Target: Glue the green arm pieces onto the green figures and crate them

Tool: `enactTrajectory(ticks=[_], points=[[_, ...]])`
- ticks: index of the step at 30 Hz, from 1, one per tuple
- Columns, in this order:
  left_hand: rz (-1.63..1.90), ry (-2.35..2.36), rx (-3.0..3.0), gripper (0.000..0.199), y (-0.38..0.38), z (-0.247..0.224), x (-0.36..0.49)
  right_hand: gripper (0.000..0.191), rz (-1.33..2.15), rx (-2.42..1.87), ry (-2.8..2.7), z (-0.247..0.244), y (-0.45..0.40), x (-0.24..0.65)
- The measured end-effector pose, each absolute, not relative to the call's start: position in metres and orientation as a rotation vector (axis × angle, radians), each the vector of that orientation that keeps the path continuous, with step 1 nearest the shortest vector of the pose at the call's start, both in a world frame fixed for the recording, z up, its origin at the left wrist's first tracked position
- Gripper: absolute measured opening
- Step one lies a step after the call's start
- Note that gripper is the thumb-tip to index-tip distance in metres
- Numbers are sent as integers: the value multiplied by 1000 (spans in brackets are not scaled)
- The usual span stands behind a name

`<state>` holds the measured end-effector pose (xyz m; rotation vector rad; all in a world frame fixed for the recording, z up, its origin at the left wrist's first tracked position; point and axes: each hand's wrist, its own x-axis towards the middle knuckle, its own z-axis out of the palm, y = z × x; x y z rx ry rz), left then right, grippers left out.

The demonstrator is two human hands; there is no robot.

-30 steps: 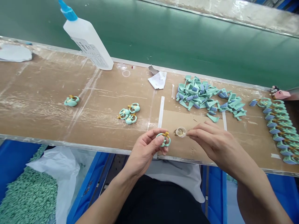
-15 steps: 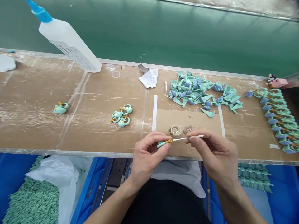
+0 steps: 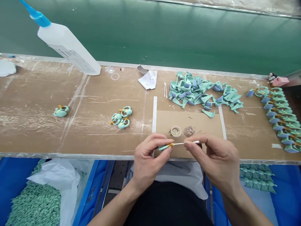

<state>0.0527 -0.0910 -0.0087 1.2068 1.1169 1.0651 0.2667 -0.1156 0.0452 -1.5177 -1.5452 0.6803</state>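
Between the thumb and fingers of my left hand (image 3: 150, 157) is a small green piece (image 3: 166, 147) with a yellow end, partly hidden by the fingers. My right hand (image 3: 215, 157) pinches a white cotton swab (image 3: 196, 142), whose left tip touches or enters the yellow end. Just beyond the hands sit a small round clear cup (image 3: 175, 131) and a brownish clump (image 3: 189, 131). Several green ring-shaped pieces (image 3: 123, 123) lie left of my hands, and a single similar piece (image 3: 60, 111) lies farther left.
A pile of green and purple parts (image 3: 188, 89) lies beyond the hands, beside two swabs (image 3: 165, 90) and torn paper (image 3: 149, 79). Assembled pieces (image 3: 281, 121) line the right side. A white bottle (image 3: 70, 50) leans at the back left. Blue bins (image 3: 90, 188) stand below the front edge.
The swab has moved left with my right hand, and its tip now meets the yellow end of the piece. My left hand keeps its grip.
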Motion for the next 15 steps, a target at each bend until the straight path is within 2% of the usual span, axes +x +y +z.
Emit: enactTrajectory(ticks=[3,9,15], points=[[1083,1136,1284,16,-92,-9,53,22,605,-1531,-1592,50,-114,268],[1069,1112,1281,12,-92,-13,53,16,686,-1464,-1790,58,-107,277],[1011,1083,1186,7,-95,-9,56,18,573,-1523,-1612,56,-113,273]])
